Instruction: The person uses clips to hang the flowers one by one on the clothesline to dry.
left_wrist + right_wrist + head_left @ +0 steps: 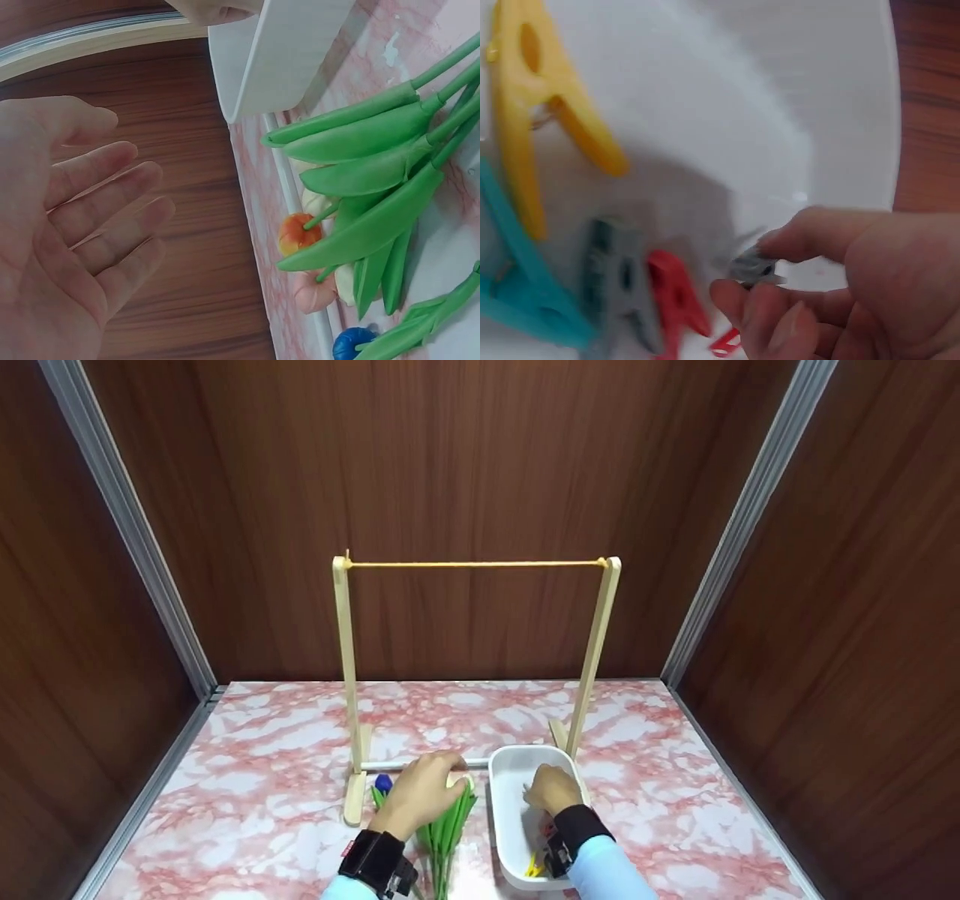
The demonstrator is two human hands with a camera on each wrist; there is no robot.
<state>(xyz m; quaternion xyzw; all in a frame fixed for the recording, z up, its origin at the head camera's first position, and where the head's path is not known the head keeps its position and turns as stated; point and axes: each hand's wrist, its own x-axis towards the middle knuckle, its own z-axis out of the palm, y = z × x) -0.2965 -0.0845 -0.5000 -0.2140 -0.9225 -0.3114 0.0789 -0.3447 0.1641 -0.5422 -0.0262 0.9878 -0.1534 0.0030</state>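
Observation:
My right hand [553, 789] reaches into a white plastic tub [506, 817]. In the right wrist view its thumb and fingers pinch a small grey clothespin [751, 267], partly hidden by the fingertips. Yellow [516, 105], teal [532, 289], red [673, 296] and another grey clothespin [622, 281] lie on the tub's floor. Above a bunch of artificial tulips [367, 135] my left hand [424, 791] hovers, its fingers relaxed and holding nothing. Orange, pink and pale blooms show under the green leaves. A separate blue tulip [354, 343] lies beside the bunch.
Behind the hands stands a wooden frame [346, 660] with a yellow cord [472, 564] stretched across its top. A white bar [477, 763] joins its feet. Brown wood-grain panels [480, 465] enclose the pink marbled table [285, 735] at the back and sides.

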